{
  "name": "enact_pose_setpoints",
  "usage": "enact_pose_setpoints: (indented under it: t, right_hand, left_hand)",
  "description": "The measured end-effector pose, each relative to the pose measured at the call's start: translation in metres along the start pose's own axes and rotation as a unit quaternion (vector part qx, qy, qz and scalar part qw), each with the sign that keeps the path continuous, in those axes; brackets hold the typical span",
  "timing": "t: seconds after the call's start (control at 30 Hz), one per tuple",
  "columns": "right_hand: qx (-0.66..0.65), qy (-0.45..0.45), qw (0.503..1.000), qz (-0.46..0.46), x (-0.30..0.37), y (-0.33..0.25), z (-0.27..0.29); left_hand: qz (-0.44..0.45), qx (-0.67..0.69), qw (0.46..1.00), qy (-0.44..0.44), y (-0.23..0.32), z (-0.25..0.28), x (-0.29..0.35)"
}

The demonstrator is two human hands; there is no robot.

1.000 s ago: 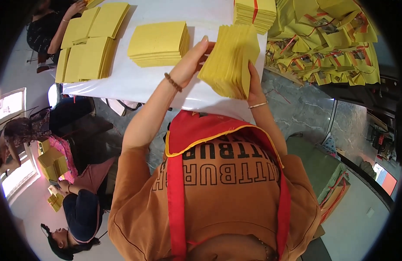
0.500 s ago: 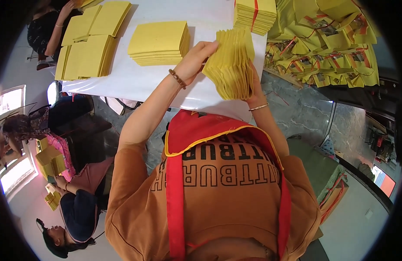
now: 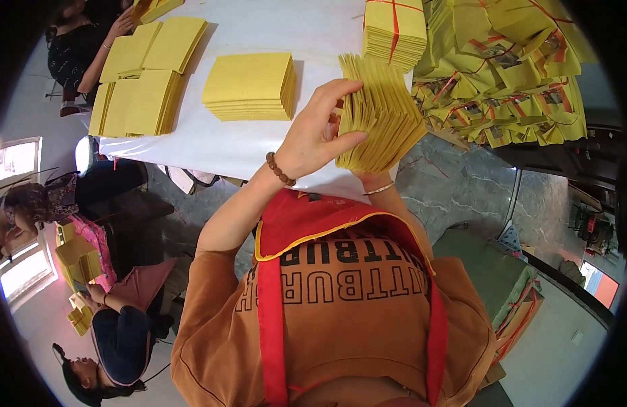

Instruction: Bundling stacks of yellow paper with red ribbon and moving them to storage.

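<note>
You have a thick stack of yellow sheets [image 3: 385, 125] in front of you, raised over the near right corner of the white worktop [image 3: 259, 30], its layers fanned unevenly along the upper and left edges. Your left grip [image 3: 315, 132] is at the stack's left side, thumb and forefinger spread well apart and both touching the sheets — not clenched around them. Your right grip [image 3: 376, 180] is mostly hidden under the stack's near end; only its heel and wrist show, so you cannot tell how far those fingers close. A brown bead bracelet [image 3: 279, 169] circles your left wrist and a pale bangle [image 3: 379, 189] your right. Left of your hands, 1 neat yellow pile [image 3: 249, 81] lies flat on the worktop, apart from the stack; farther left, several yellow piles overlap in a group [image 3: 140, 105]. Beyond the held stack, a yellow bundle [image 3: 408, 41] tied with red strips sits near the worktop's right edge. To the right of the worktop is a loose mass of yellow pieces [image 3: 497, 74] with red strips among them. At the upper left, a co-worker's hand [image 3: 121, 24] is near the worktop's edge — well apart from yours.
</note>
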State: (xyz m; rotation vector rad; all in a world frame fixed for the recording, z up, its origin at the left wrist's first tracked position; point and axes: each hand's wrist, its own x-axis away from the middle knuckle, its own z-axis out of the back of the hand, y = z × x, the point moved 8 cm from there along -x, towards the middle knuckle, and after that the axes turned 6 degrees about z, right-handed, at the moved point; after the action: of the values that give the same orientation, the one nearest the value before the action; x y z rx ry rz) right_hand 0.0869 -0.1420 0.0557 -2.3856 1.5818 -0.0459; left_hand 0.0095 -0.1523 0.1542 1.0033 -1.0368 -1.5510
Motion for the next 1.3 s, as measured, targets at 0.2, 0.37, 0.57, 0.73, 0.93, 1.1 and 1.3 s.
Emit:
enact_pose_setpoints:
  t: [0.2, 0.37, 0.57, 0.73, 0.93, 1.1, 1.3]
  right_hand:
    - [-0.048, 0.073, 0.996, -0.001, 0.007, 0.005, 0.01]
    - [-0.111, 0.007, 0.994, -0.016, 0.003, 0.005, 0.003]
    - [-0.099, 0.02, 0.994, -0.03, 0.004, 0.01, 0.006]
    - [-0.056, 0.047, 0.997, -0.031, 0.005, 0.013, 0.018]
    - [-0.094, 0.098, 0.99, -0.044, 0.011, 0.013, 0.005]
    - [0.036, 0.127, 0.991, 0.002, 0.011, 0.007, 0.014]
    - [0.12, 0.098, 0.987, 0.04, 0.001, 0.004, 0.026]
  left_hand:
    - [0.01, -0.001, 1.0, -0.004, 0.003, -0.004, 0.003]
    - [-0.029, -0.063, 0.997, 0.031, 0.014, 0.004, 0.001]
    - [-0.052, -0.078, 0.994, 0.049, 0.007, 0.007, 0.003]
    - [-0.084, -0.133, 0.987, 0.042, 0.018, 0.013, 0.006]
    - [-0.075, -0.127, 0.988, 0.034, 0.01, 0.025, 0.01]
    - [-0.077, -0.099, 0.992, 0.033, 0.013, 0.026, 0.011]
    - [0.014, -0.006, 0.996, 0.087, 0.0, 0.027, 0.018]
